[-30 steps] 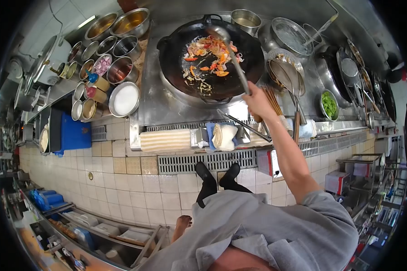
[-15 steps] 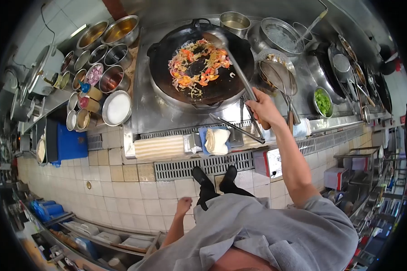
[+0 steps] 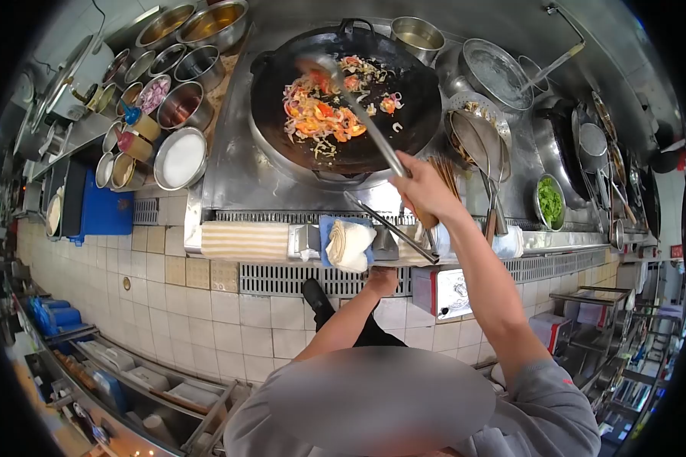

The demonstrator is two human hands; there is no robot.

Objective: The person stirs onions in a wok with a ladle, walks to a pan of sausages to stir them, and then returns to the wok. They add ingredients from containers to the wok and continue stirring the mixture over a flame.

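Note:
My right hand is wrapped round the handle of a long metal ladle. The ladle's bowl, slightly blurred, is over the upper left of a large black wok. Inside the wok lie orange and red pieces mixed with sliced onion, mostly on the left side. Low at the front edge of the stove is my left hand, just under a folded cream cloth on a blue one; its fingers are partly hidden, and what they hold, if anything, cannot be made out.
Bowls of ingredients, among them a white one, stand to the left. Right of the wok are strainers and a bowl of chopped greens. A metal rod crosses the front edge. A pot sits behind.
The ladle has swung left across the wok, and the food is bunched more to the left. My left hand has risen from beside my body to the stove's front edge. The view has shifted.

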